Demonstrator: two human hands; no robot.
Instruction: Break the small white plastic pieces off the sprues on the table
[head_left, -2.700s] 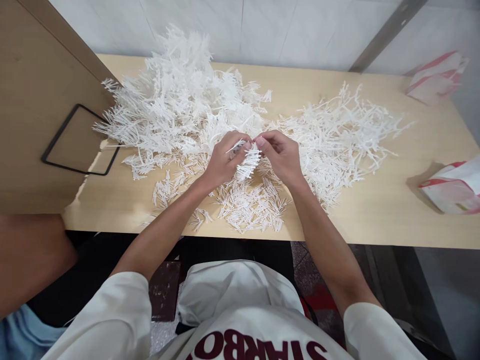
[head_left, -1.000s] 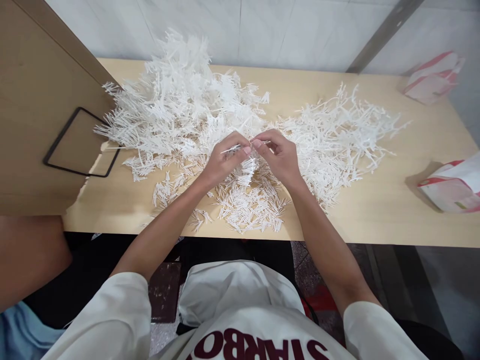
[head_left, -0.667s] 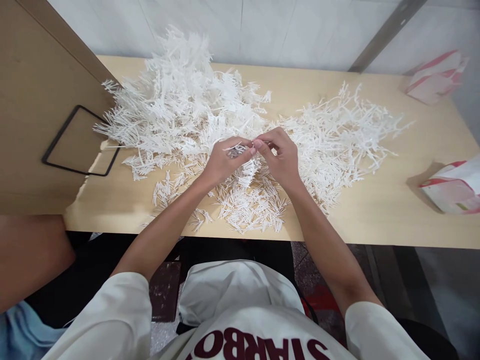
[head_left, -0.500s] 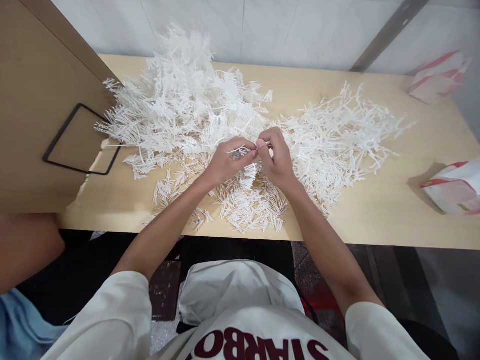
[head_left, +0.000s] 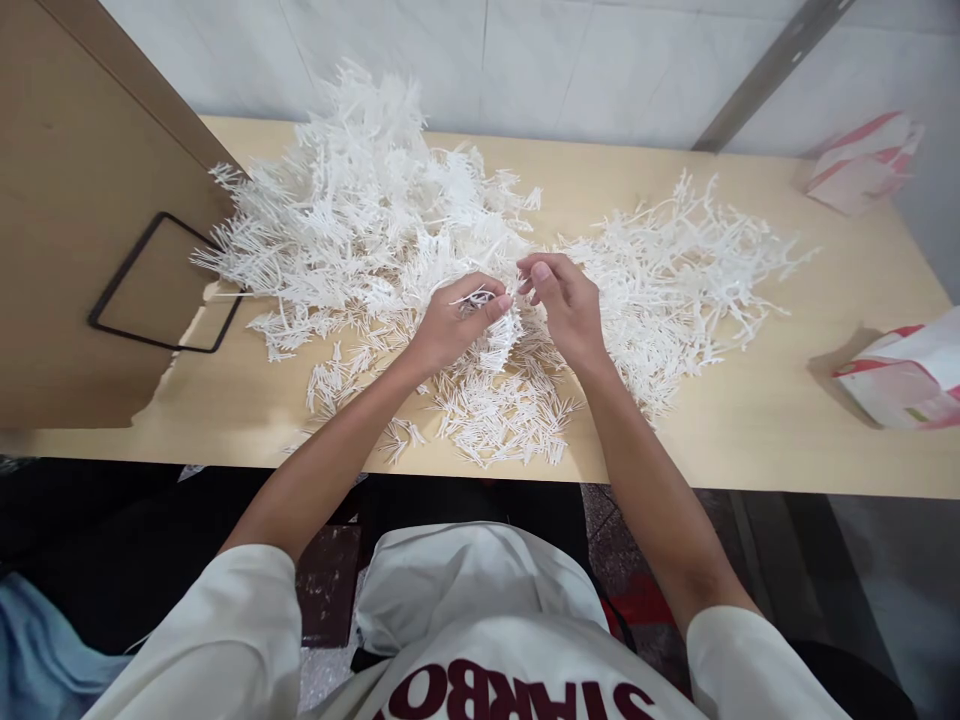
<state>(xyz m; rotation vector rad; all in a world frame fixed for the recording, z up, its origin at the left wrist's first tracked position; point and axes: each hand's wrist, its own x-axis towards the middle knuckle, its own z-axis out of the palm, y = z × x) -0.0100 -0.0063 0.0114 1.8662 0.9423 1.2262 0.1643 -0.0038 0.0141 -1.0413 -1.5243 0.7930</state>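
Note:
My left hand (head_left: 450,325) grips a white plastic comb-like strip of small sticks (head_left: 499,335) just above the wooden table (head_left: 750,420). My right hand (head_left: 566,305) is beside it, fingers curled and pinching at the top of the same strip. A tall heap of white branched plastic pieces (head_left: 360,220) lies behind my left hand. A flatter heap of bare white branches (head_left: 675,270) spreads to the right. Loose short white sticks (head_left: 502,415) lie scattered under both hands near the front edge.
A wooden panel with a black rectangular frame (head_left: 161,285) stands at the left. Two pink-and-white bags rest at the right: one at the back (head_left: 862,165), one nearer (head_left: 907,375). Blue cloth (head_left: 37,650) shows at the bottom left.
My right hand has shifted slightly right, away from my left fingertips. The bare arm of another person at the lower left has left the view.

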